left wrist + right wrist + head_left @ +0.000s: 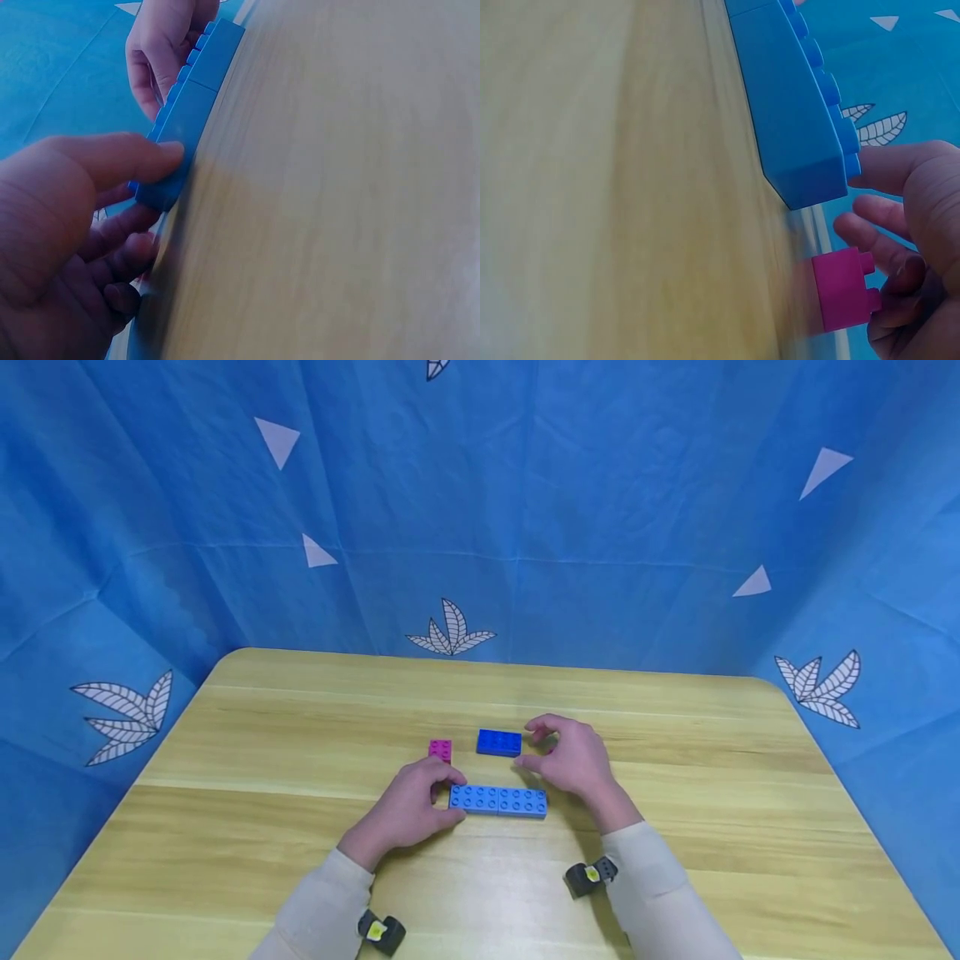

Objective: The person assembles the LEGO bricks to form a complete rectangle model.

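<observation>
Your left hand (408,806) is nicely pinching the likely light, hard, pale blue bricks (510,804) by their sides on the table (712,760), and your right hand (573,760) is holding its fingers apart near the dark blue brick (498,743).

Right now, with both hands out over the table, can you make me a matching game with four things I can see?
Things:
1. Light blue bricks
2. Dark blue brick
3. Left hand
4. Curtain

Places and states:
A. Pinching something light blue
B. Hanging at the back
C. Lying end to end in a line
D. Lying just beyond the light blue ones

Right pairs: 1-C, 2-D, 3-A, 4-B
</observation>
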The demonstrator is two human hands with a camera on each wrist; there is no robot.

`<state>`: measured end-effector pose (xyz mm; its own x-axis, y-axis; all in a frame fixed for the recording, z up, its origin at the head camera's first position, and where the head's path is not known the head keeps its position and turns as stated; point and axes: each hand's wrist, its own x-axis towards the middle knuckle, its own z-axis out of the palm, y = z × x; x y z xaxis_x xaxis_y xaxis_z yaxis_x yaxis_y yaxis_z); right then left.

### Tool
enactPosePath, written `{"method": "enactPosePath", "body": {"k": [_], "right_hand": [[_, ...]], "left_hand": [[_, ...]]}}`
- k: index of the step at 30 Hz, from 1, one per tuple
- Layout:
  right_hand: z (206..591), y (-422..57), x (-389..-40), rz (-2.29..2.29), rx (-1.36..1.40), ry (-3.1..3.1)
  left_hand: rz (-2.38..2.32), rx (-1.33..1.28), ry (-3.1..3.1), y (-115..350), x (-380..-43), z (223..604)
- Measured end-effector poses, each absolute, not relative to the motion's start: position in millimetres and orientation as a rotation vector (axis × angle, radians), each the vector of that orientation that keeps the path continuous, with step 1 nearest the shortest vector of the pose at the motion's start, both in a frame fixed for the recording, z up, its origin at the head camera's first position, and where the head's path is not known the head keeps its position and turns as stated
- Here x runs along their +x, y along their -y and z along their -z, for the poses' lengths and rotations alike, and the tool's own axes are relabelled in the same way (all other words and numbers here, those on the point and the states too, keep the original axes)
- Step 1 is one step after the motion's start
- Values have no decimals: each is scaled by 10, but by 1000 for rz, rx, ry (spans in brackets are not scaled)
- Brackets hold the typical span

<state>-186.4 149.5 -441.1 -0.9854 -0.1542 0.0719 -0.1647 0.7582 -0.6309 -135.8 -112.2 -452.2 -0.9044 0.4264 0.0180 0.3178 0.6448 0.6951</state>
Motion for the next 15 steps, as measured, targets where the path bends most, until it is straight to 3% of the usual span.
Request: {"method": "enactPosePath", "body": {"k": [15], "right_hand": [[4466,-1427,-1916,-971,277,2959]], "left_hand": [[-1125,643,-2710,1128,-1362,4549]]}}
